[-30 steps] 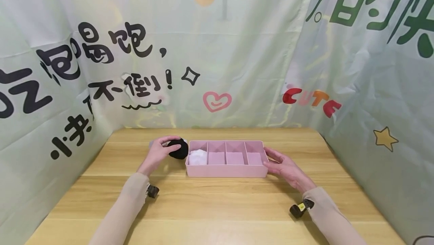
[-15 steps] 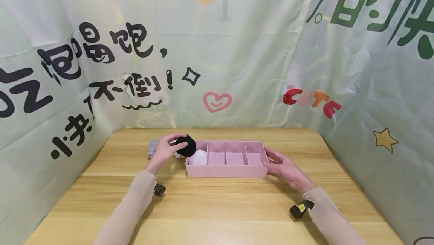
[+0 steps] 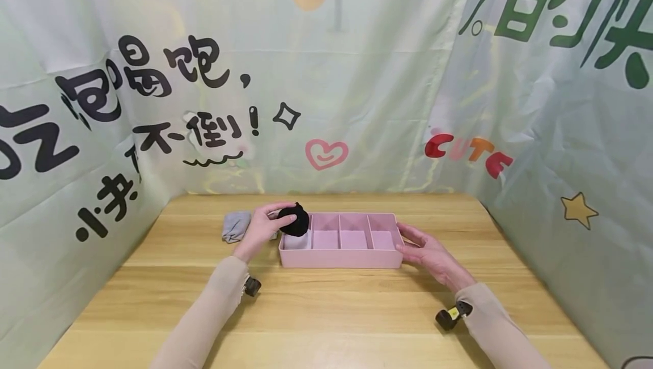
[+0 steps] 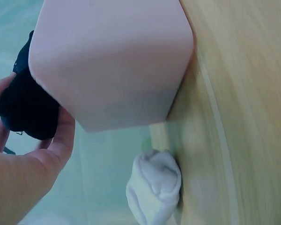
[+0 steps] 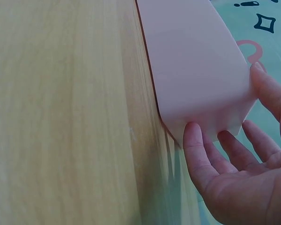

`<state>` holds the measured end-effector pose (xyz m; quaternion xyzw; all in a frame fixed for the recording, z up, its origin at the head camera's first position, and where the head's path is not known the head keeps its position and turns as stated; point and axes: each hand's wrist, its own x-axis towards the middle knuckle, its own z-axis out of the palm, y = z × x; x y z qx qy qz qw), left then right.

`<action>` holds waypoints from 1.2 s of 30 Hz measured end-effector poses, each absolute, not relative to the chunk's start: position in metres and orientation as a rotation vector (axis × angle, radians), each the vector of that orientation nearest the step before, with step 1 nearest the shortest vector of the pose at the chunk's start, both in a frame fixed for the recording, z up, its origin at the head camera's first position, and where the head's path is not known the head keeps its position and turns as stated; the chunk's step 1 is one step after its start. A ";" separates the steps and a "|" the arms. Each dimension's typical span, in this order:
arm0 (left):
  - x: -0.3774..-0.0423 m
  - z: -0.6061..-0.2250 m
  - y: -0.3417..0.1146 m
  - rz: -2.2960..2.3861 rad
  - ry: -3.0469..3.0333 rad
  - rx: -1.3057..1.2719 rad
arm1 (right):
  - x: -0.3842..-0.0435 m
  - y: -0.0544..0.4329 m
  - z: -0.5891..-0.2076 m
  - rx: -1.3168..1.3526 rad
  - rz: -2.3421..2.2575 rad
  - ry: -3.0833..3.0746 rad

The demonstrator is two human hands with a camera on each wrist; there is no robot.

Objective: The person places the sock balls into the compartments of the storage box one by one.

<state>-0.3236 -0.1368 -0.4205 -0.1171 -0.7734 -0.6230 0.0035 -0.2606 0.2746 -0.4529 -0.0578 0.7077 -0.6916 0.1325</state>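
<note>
In the head view, my left hand (image 3: 260,227) holds a balled-up black sock (image 3: 293,220) over the leftmost compartment of a pink divided box (image 3: 342,258). The left wrist view shows my thumb and fingers around the black sock (image 4: 30,105), beside the box's upper edge. Under it, in that leftmost compartment, lies a white bundle (image 3: 297,241), partly covered by the sock in this view. My right hand (image 3: 433,253) holds the box's right end; up close, its thumb is at the top edge and its fingertips (image 5: 193,131) touch the end wall.
A folded grey sock (image 3: 236,226) lies on the wooden table (image 3: 326,312) left of the box. A balled white sock (image 4: 155,185) sits by the box's left end, mostly hidden behind my left hand in the head view. Printed fabric (image 3: 377,102) encloses the table's back and sides.
My left hand has carried the black sock rightward from beside the box to over its leftmost compartment, uncovering the grey sock. My right hand has stayed at the box's right end.
</note>
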 end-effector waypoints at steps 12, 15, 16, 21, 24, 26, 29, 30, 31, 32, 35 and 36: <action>-0.324 -0.424 -0.108 -1.895 -2.366 -0.510 | -0.261 0.273 -0.455 -0.156 -1.985 2.079; -0.324 -0.426 -0.102 -1.891 -2.351 -0.538 | -0.260 0.273 -0.454 -0.141 -1.991 2.084; -0.324 -0.426 -0.100 -1.896 -2.347 -0.544 | -0.260 0.273 -0.453 -0.138 -1.991 2.087; -0.324 -0.431 -0.095 -1.907 -2.328 -0.586 | -0.260 0.272 -0.452 -0.143 -1.991 2.082; -0.320 -0.428 -0.092 -1.909 -2.356 -0.611 | -0.259 0.273 -0.453 -0.151 -1.990 2.077; -0.319 -0.428 -0.091 -1.902 -2.371 -0.624 | -0.259 0.273 -0.454 -0.150 -1.984 2.080; -0.321 -0.430 -0.087 -1.874 -2.377 -0.637 | -0.258 0.273 -0.454 -0.145 -1.984 2.087; -0.321 -0.431 -0.087 -1.856 -2.375 -0.642 | -0.258 0.273 -0.454 -0.149 -1.984 2.088; -0.321 -0.431 -0.086 -1.841 -2.373 -0.642 | -0.258 0.273 -0.454 -0.154 -1.986 2.084; -0.321 -0.432 -0.085 -1.829 -2.372 -0.643 | -0.259 0.273 -0.454 -0.161 -1.986 2.080; -0.321 -0.432 -0.083 -1.801 -2.377 -0.648 | -0.260 0.273 -0.453 -0.171 -1.995 2.069; -0.322 -0.432 -0.082 -1.793 -2.382 -0.651 | -0.260 0.273 -0.453 -0.171 -1.998 2.066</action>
